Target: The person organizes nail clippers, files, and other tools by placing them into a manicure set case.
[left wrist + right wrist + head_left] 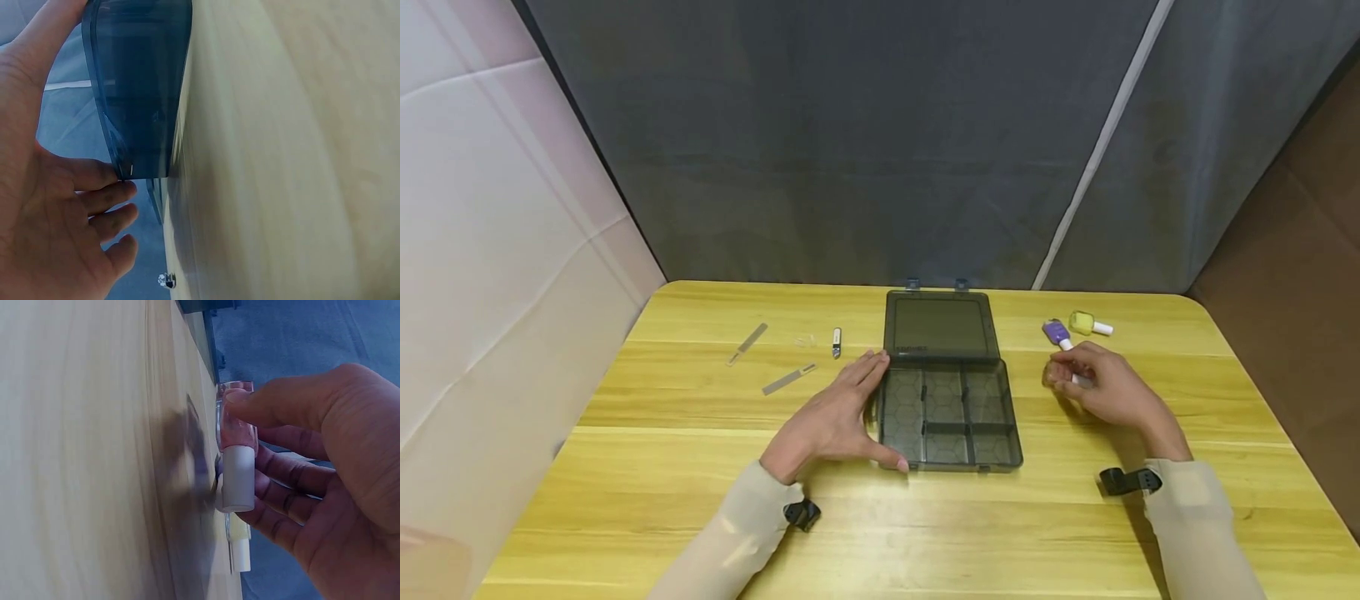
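Observation:
An organizer box [945,447] of dark see-through plastic, divided into several compartments, lies with its lid [942,323] folded back. My left hand [838,417] spans the box's left side, thumb at the front corner and outstretched fingers touching the edge near the hinge. In the right wrist view, my right hand [331,444] pinches a nail polish bottle [239,434] with pinkish contents and a white cap [239,481], between thumb and fingers. Just beyond that hand are a purple nail polish bottle [1056,332] and a yellow nail polish bottle [1082,322].
Left of the box lie two nail files [748,342], a nail clipper [837,342] and some small clear pieces [805,341] too faint to identify. A dark curtain [850,150] hangs behind the wooden table [647,467].

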A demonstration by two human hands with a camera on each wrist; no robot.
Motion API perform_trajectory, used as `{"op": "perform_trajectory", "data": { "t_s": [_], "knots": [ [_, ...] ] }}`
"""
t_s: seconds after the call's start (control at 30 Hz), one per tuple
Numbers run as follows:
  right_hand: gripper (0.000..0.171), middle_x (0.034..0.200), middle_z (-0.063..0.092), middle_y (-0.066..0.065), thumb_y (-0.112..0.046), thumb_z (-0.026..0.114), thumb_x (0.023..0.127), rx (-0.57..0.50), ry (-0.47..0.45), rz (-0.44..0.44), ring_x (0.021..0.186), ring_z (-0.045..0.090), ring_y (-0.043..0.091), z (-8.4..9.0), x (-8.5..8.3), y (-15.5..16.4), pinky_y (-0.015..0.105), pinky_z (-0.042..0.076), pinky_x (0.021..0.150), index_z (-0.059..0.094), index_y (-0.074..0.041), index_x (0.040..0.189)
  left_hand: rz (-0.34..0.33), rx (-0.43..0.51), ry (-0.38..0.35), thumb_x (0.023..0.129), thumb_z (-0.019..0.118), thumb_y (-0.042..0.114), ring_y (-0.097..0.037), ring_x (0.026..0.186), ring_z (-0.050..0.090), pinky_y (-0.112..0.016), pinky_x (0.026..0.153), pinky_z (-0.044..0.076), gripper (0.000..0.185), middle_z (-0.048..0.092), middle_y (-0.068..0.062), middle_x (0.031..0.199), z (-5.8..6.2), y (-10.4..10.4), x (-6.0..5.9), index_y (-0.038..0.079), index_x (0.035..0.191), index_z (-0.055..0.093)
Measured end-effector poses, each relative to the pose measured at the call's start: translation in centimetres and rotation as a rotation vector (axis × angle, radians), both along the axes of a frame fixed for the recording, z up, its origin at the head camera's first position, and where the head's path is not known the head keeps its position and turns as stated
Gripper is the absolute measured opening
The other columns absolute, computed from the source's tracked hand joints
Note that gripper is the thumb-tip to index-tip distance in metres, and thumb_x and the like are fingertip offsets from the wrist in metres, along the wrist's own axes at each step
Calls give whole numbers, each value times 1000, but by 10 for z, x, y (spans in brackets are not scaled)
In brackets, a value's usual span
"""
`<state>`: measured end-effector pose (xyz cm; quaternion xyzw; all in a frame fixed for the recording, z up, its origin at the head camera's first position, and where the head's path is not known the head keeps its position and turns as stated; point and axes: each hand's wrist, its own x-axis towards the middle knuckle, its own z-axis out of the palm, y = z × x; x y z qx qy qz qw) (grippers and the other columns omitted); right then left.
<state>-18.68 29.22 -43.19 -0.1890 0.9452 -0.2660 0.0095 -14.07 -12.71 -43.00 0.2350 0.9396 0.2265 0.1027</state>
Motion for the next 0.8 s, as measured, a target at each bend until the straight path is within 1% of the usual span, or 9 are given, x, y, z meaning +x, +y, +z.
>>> {"op": "perform_trajectory", "data": {
  "t_s": [0.23, 0.47, 0.53, 0.7, 0.8],
  "knots": [
    [37, 112, 68, 12, -15, 74, 95, -22, 30, -10, 94, 63, 23, 1, 0, -8, 43, 52, 84, 67, -2, 130, 11, -4, -15, 56, 81, 84, -21, 162, 6, -51, 125, 29, 149, 8, -3, 175, 1, -1, 1, 13, 166, 11],
    [36, 107, 67, 9, -13, 74, 94, -28, 61, 14, 89, 60, 20, 2, 1, -20, 36, 51, 80, 69, -1, 128, 20, -8, -21, 56, 82, 84, -21, 162, 7, -51, 125, 29, 148, 8, -2, 175, 2, 0, 1, 14, 166, 11],
    [36, 107, 67, 8, -12, 74, 94, -33, 66, 23, 89, 60, 21, 2, 2, -23, 37, 52, 80, 69, -2, 128, 19, -9, -23, 56, 81, 84, -22, 162, 7, -51, 125, 29, 148, 8, -2, 175, 2, 0, 1, 14, 166, 11],
    [37, 109, 68, 10, -12, 74, 94, -44, 80, 32, 92, 64, 23, 4, 4, -31, 43, 55, 82, 68, -2, 129, 13, -10, -28, 56, 80, 85, -21, 162, 7, -50, 125, 29, 148, 7, -2, 175, 2, 0, 0, 14, 166, 10],
    [37, 110, 69, 11, -12, 75, 93, -54, 98, 40, 93, 65, 24, 4, 6, -35, 44, 56, 82, 68, -3, 129, 11, -9, -27, 57, 80, 84, -20, 162, 7, -50, 125, 30, 148, 7, -2, 175, 1, 1, 0, 14, 166, 10]
  ]
}}
